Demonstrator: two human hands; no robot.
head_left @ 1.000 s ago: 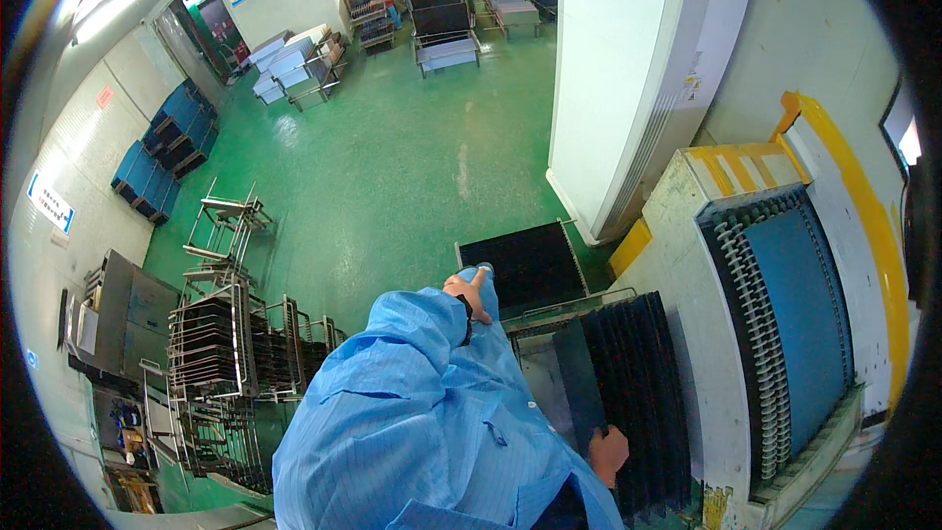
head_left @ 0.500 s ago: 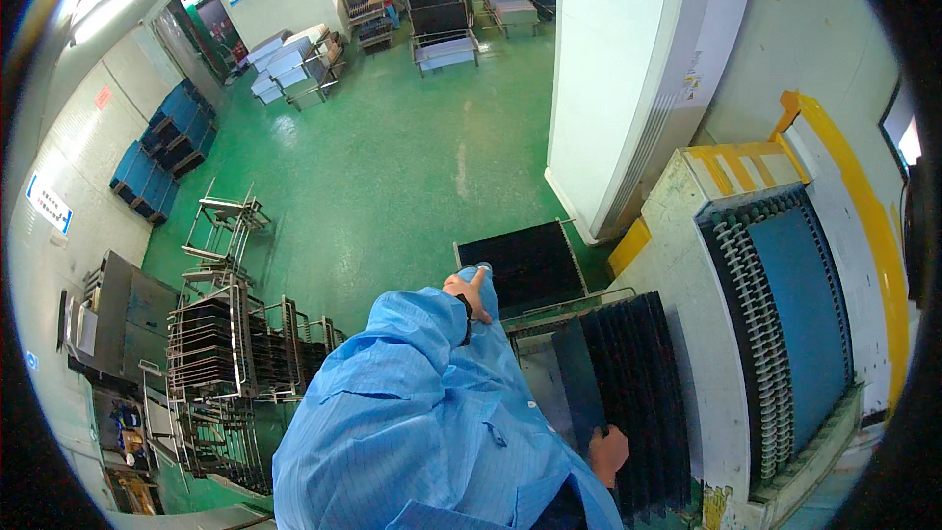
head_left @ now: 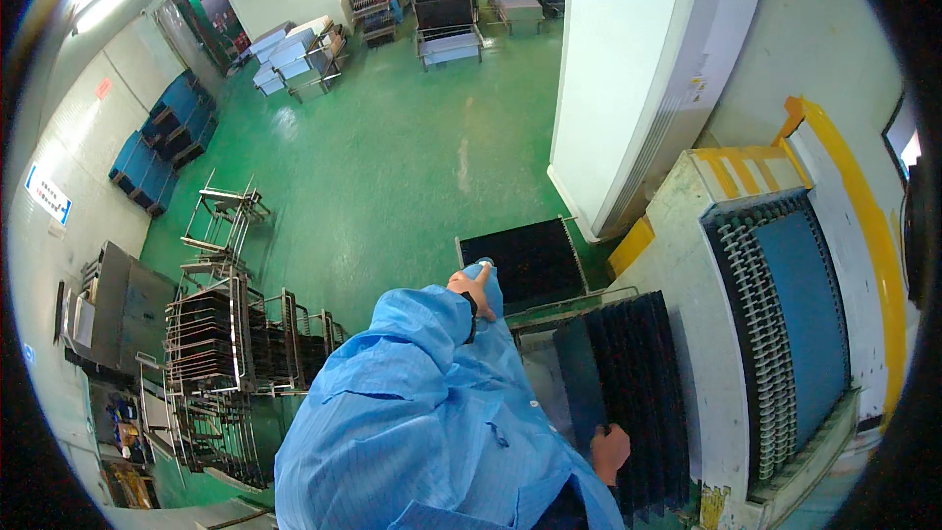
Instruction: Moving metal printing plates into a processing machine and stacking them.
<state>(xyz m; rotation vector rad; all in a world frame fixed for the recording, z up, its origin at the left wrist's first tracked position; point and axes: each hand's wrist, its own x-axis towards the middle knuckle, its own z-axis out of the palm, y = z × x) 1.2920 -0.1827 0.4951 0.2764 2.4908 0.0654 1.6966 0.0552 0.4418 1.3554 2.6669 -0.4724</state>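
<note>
Here the right hand (head_left: 610, 451) is touching the edge of a dark panel (head_left: 579, 373), fingers bent, though I cannot tell whether it is gripping. That panel is standing at the left end of a row of black panels (head_left: 638, 393), beside a pale machine (head_left: 677, 236). The left hand (head_left: 474, 291) is resting on blue cloth (head_left: 500, 353), its grip unclear.

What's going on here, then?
A person in a blue coat has the right hand at a row of dark upright panels; whether it grips one is hard to tell. The left hand, with a dark wristband, rests on blue clothing. To the right, a blue panel sits inside a pale machine.
</note>
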